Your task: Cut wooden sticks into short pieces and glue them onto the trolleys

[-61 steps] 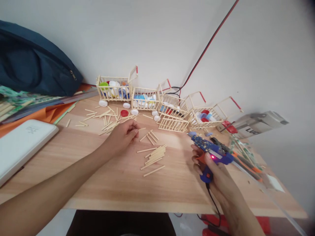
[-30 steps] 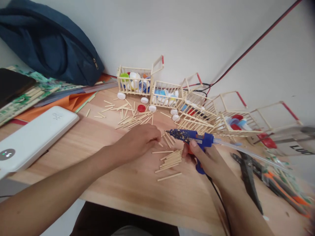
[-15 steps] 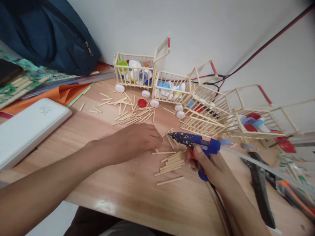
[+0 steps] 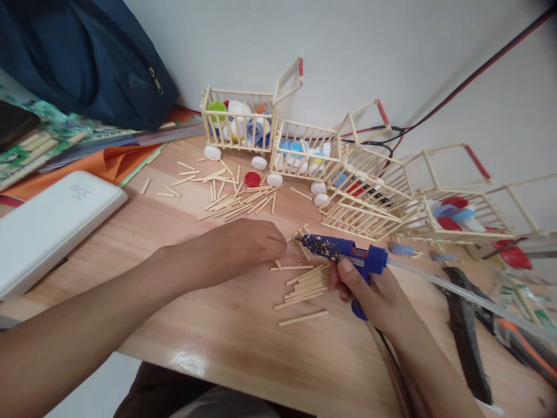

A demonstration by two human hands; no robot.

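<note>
My right hand (image 4: 369,287) grips a blue hot glue gun (image 4: 348,248), its speckled nozzle pointing left and a long clear glue stick trailing from its back. Close to the nozzle tip, my left hand (image 4: 243,247) is closed in a pinch. The end of a thin wooden stick (image 4: 291,237) shows at its fingertips; the rest is hidden by the hand. Below the gun lies a row of short wooden sticks (image 4: 304,285), with a single stick (image 4: 303,317) nearer me. More cut sticks (image 4: 239,203) are scattered beyond my left hand.
Small stick-built carts (image 4: 241,122) holding bottle caps line the wall. A red cap (image 4: 252,179) lies among the sticks. At left are a white power bank (image 4: 56,226) and a blue bag (image 4: 100,64); at right, a black-handled tool (image 4: 467,342). Cables run along the wall.
The glue gun has shifted very slightly left, its nozzle still by my left fingertips. My left hand stays nearly in place. The camera view has moved a little.
</note>
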